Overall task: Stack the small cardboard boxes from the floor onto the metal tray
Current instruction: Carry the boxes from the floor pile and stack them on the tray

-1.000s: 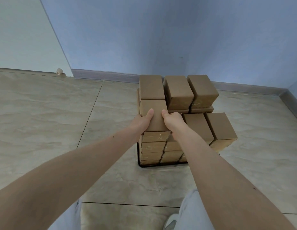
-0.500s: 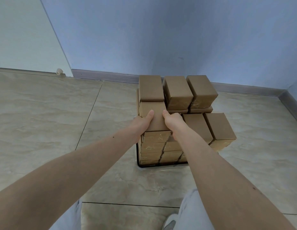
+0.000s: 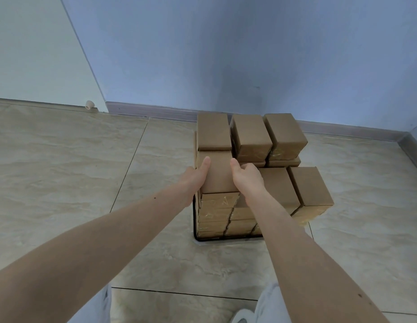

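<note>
Left hand (image 3: 195, 180) and right hand (image 3: 246, 180) grip top box (image 3: 218, 172); seat it flush against rear box (image 3: 213, 131), then release.

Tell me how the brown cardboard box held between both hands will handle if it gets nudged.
The brown cardboard box looks stiff: its edges stay crisp under the left hand and right hand. Probably light. It sits flat on the taped stack, so it would likely slide, not roll.
</note>
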Tool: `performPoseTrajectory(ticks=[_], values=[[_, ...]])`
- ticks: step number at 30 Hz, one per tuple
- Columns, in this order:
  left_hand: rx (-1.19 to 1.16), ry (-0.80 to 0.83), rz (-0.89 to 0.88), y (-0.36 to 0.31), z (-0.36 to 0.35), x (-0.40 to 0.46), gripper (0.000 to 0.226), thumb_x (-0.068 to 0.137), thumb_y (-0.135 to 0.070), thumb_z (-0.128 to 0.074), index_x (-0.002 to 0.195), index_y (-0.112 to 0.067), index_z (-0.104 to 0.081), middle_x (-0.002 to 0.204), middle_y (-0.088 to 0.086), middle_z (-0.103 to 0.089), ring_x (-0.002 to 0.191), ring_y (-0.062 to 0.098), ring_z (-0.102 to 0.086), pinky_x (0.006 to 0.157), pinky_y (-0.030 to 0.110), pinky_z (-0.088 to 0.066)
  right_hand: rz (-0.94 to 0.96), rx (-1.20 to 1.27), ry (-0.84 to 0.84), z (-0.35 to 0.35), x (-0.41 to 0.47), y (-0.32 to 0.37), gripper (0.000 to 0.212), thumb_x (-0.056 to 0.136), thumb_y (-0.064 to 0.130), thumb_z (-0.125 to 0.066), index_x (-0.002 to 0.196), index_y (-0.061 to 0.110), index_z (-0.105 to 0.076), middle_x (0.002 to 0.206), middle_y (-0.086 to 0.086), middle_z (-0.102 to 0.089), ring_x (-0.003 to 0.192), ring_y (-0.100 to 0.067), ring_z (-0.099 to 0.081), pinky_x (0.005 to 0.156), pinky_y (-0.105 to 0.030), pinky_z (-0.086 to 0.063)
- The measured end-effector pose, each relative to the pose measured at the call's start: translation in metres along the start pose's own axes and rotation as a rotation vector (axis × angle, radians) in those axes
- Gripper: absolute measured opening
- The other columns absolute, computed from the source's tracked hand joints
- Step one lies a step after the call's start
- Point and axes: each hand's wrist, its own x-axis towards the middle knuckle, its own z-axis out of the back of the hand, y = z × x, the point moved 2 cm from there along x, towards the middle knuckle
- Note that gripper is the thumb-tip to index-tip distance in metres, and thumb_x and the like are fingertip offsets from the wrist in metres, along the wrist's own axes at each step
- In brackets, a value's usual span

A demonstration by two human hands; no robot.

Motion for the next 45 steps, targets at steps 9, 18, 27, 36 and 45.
performPoseTrajectory(ticks=[9,18,27,36,45], values=[[0.029,-0.054,0.078,-0.029,0.014,-0.016,0.080,0.099,-0.068,-0.032,0.158,-0.015,-0.026,0.162,0.003,-0.030,0.147,0.028,-0.030,0.119,0.044,-0.026,0.118,-0.209,-0.159,0.004,-0.023,-0.002,0.056,0.102,0.055,-0.040,0.145,0.019,-0.046,0.149,-0.007,-0.044,0.138,-0.026,-0.036,0.109,-0.046,-0.037],[-0.032,-0.092,0.262,-0.105,0.064,-0.101,0.074,0.100,-0.062,-0.038,0.154,-0.012,-0.034,0.157,0.006,-0.035,0.141,0.033,-0.035,0.115,0.042,-0.028,0.050,-0.280,-0.009,0.052,-0.070,0.085,0.054,0.103,0.053,-0.042,0.143,0.017,-0.046,0.144,-0.009,-0.049,0.133,-0.027,-0.040,0.108,-0.046,-0.037],[-0.081,-0.180,0.260,-0.218,0.169,-0.218,0.070,0.098,-0.061,-0.045,0.146,-0.010,-0.046,0.145,0.009,-0.050,0.135,0.030,-0.045,0.115,0.049,-0.035,-0.018,0.063,0.160,0.095,-0.158,0.273,0.043,0.102,0.043,-0.053,0.133,0.014,-0.054,0.118,0.004,-0.058,0.108,-0.014,-0.053,0.092,-0.029,-0.040],[-0.284,-0.307,0.228,-0.303,0.283,-0.329,0.029,0.096,-0.050,-0.060,0.090,-0.023,-0.053,0.109,0.001,-0.050,0.098,0.024,-0.046,0.087,0.037,-0.039,0.027,0.054,0.322,0.091,-0.224,0.436,0.039,0.099,0.042,-0.057,0.126,0.014,-0.061,0.119,0.001,-0.065,0.109,-0.019,-0.061,0.097,-0.039,-0.050],[-0.499,-0.494,0.164,-0.323,0.393,-0.392,0.045,0.096,-0.042,-0.064,0.130,-0.014,-0.058,0.134,0.001,-0.056,0.126,0.027,-0.051,0.101,0.043,-0.042,0.169,-0.022,0.529,0.020,-0.283,0.544,0.038,0.095,0.041,-0.060,0.119,0.012,-0.064,0.114,-0.005,-0.069,0.104,-0.023,-0.065,0.091,-0.038,-0.053]])
